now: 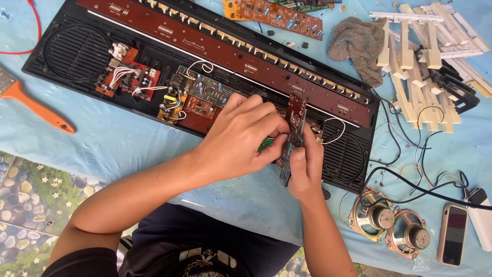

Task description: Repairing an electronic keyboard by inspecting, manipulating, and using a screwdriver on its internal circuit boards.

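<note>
Grip: both hands pinched a narrow brown circuit board point(293, 137); right hand point(306, 172) clamped its lower end between thumb and fingers, left hand point(241, 138) closed on its middle, fingertips at a small green part point(265, 143).
Board position: held upright on edge, just above the open black keyboard case point(72, 48), near the right speaker grille point(344, 159).
Board look: long thin strip, reddish-brown on top, darker and bluish lower down, pale traces; white wires point(335, 131) looped beside it, attachment not clear.
Risk: wires looked short, so pulling the board further out could likely tear a solder joint.
Risk 2: thin strip gripped at two points; twisting could probably crack it.
Risk 3: edge hovered over other boards point(197, 97) in the case; a slip could knock parts.
Around: orange-handled tool point(36, 105) at left, grey rag point(359, 43), pile of loose cream keys point(425, 61), two loose speakers point(392, 225), phone point(453, 234) on blue cloth point(102, 143).
</note>
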